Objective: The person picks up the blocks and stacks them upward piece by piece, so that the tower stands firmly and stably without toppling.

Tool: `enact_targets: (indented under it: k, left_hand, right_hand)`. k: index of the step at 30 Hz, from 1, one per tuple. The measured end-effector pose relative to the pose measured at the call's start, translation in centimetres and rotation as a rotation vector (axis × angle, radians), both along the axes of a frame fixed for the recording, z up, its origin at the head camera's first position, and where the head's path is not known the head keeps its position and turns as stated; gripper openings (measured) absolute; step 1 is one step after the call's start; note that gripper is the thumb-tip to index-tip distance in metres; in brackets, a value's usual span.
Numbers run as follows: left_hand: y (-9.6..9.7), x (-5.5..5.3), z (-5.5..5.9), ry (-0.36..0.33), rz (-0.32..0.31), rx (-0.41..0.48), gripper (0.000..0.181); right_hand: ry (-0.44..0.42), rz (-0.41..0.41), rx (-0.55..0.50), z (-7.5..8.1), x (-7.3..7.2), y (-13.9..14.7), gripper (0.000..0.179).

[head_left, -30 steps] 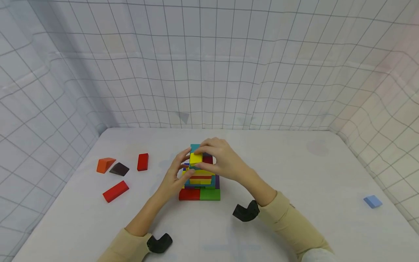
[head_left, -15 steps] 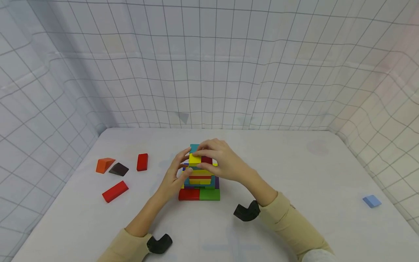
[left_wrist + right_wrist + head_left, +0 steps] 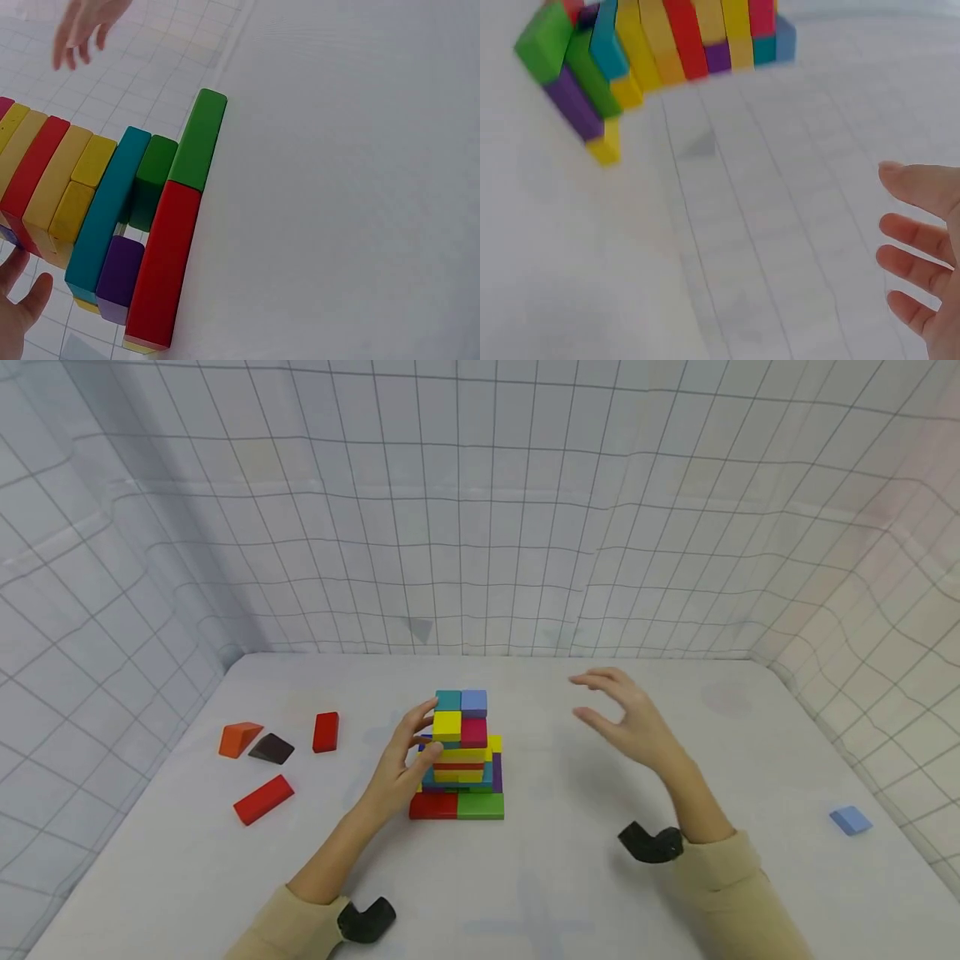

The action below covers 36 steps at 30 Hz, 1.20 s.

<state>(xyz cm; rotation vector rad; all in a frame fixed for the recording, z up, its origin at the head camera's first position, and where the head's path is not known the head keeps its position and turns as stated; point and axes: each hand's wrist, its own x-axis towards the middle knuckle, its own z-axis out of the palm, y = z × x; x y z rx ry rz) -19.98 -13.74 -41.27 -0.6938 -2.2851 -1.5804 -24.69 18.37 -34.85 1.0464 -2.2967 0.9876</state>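
Observation:
A tower of colored wooden blocks (image 3: pixel 472 755) stands mid-table on red (image 3: pixel 432 807) and green (image 3: pixel 481 807) base blocks. Its top layer has a yellow block (image 3: pixel 447 725) and a crimson block (image 3: pixel 474 732) in front, teal (image 3: pixel 447 700) and light blue (image 3: pixel 474 702) blocks behind. My left hand (image 3: pixel 392 768) is at the tower's left side, thumb at the front corner and fingers spread farther back; the left wrist view shows the thumb (image 3: pixel 36 296) right beside the blocks. My right hand (image 3: pixel 633 722) hovers apart to the right, fingers spread from the thumb, holding nothing.
To the left lie a small red block (image 3: pixel 326 732), an orange wedge (image 3: pixel 240 738), a black wedge (image 3: pixel 272 748) and a longer red block (image 3: pixel 264 799). A light blue block (image 3: pixel 851 819) lies far right. Grid-patterned white sheets (image 3: pixel 517 527) enclose the white table (image 3: pixel 570 893).
My right hand has let go at the tower's top and moved off to the right, uncovering the crimson and light blue blocks. My left hand stays beside the tower.

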Motion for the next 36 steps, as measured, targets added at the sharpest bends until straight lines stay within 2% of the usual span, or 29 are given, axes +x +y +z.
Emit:
enact_targets:
  k: [4, 9, 12, 15, 17, 21, 25, 27, 30, 32, 34, 36]
  left_hand:
    - [0.0, 0.0, 0.0, -0.001, 0.004, -0.01, 0.057]
    - [0.1, 0.3, 0.5, -0.012, 0.01, 0.007, 0.058]
    - [0.4, 1.1, 1.7, -0.008, 0.012, 0.01, 0.056]
    - [0.6, 1.8, 2.8, -0.017, 0.011, 0.009, 0.054]
    - [0.7, 2.0, 3.1, -0.03, 0.01, 0.011, 0.053]
    - [0.7, 2.1, 3.2, -0.032, 0.003, 0.017, 0.052]
    - [0.8, 1.9, 3.0, -0.034, -0.007, 0.037, 0.053]
    - [0.7, 1.7, 2.6, -0.031, -0.009, 0.036, 0.054]
    - [0.4, 0.9, 1.2, -0.032, -0.008, 0.03, 0.056]
    - [0.3, 0.7, 0.9, -0.025, -0.006, 0.023, 0.056]
    - [0.5, 0.8, 1.1, -0.023, -0.006, 0.024, 0.055]
    - [0.7, 1.3, 2.0, -0.025, -0.006, 0.025, 0.054]
  right_hand:
    - [-0.024, -0.232, 0.01, -2.2, 0.4, 8.6, 0.044]
    - [-0.153, -0.503, 0.114, -4.7, 3.2, 18.9, 0.038]
    - [-0.298, -0.606, 0.209, -6.1, 5.6, 23.6, 0.039]
    - [-0.423, -0.653, 0.263, -7.4, 7.4, 26.9, 0.042]
    - [-0.496, -0.678, 0.282, -8.2, 8.2, 28.3, 0.045]
    - [-0.55, -0.728, 0.284, -9.3, 8.9, 29.9, 0.046]
    - [-0.537, -0.75, 0.287, -9.7, 9.0, 30.5, 0.044]
    - [-0.542, -0.74, 0.295, -9.6, 9.0, 30.5, 0.046]
    - [-0.546, -0.728, 0.312, -9.2, 8.8, 30.0, 0.049]
    - [-0.557, -0.728, 0.322, -9.0, 8.7, 29.6, 0.053]
    - [-0.566, -0.728, 0.323, -8.8, 8.6, 29.3, 0.055]
    - [-0.576, -0.722, 0.318, -8.8, 8.5, 29.2, 0.055]
